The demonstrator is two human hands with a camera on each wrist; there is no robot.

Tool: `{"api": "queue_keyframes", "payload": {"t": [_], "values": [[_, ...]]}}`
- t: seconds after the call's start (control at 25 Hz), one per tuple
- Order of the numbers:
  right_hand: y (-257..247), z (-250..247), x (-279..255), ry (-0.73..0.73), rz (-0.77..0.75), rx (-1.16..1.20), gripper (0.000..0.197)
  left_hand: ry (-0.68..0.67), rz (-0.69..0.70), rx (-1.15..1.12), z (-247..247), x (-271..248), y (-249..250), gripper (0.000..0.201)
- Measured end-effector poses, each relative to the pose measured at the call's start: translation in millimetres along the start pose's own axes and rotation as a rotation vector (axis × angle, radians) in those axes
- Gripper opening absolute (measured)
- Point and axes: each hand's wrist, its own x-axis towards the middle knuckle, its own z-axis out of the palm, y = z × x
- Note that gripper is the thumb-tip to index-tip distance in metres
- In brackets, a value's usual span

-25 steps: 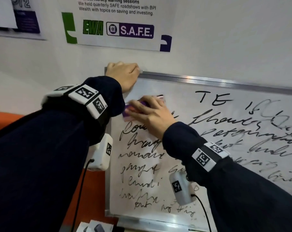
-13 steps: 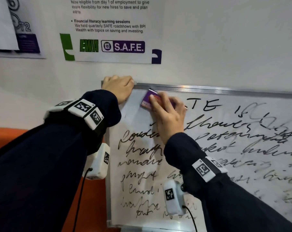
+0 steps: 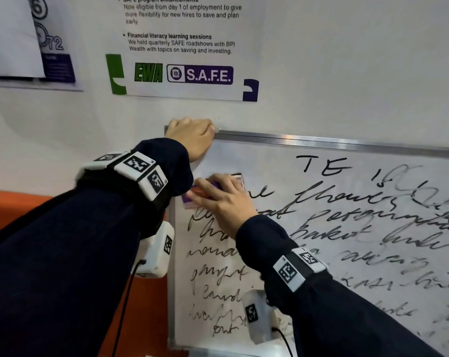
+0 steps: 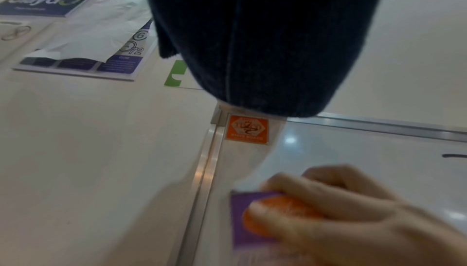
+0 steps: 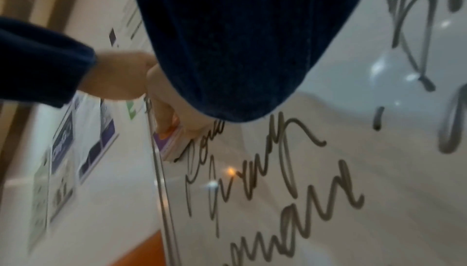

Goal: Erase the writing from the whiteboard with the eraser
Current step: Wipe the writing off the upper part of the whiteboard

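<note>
Purple eraser under right hand – on whiteboard

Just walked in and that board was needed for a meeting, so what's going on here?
A person is wiping the whiteboard. Their right hand presses a purple eraser near the top left, while the left hand grips the frame's top-left corner. Only a patch there is clean; handwriting covers most of the board.
</note>
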Motion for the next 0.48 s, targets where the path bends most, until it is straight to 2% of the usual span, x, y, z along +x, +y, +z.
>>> {"api": "queue_keyframes", "payload": {"t": [0.04,0.16,0.24,0.32,0.36,0.48], "values": [[6.8,-4.4,-1.3,-0.016,-0.004,-0.003,0.060,-0.006,0.003,-0.005,-1.1,0.0,0.7,0.035],[23.0,-17.1,-2.1,0.189,0.347,-0.076,0.054,-0.013,-0.002,-0.009,-1.1,0.1,1.3,0.035],[21.7,-18.9,-3.8,0.280,0.461,-0.110,0.051,-0.001,0.012,-0.003,0.3,0.2,2.3,0.034],[17.9,-16.1,-1.8,0.309,0.453,-0.097,0.049,0.025,0.025,-0.005,0.5,-1.4,1.6,0.034],[18.2,-15.3,-1.8,0.279,0.404,-0.068,0.049,0.033,0.030,-0.007,0.3,-1.6,0.5,0.034],[32.2,-20.0,-15.7,0.065,0.137,-0.037,0.055,0.032,0.034,-0.019,1.0,0.3,-1.7,0.036]]}}
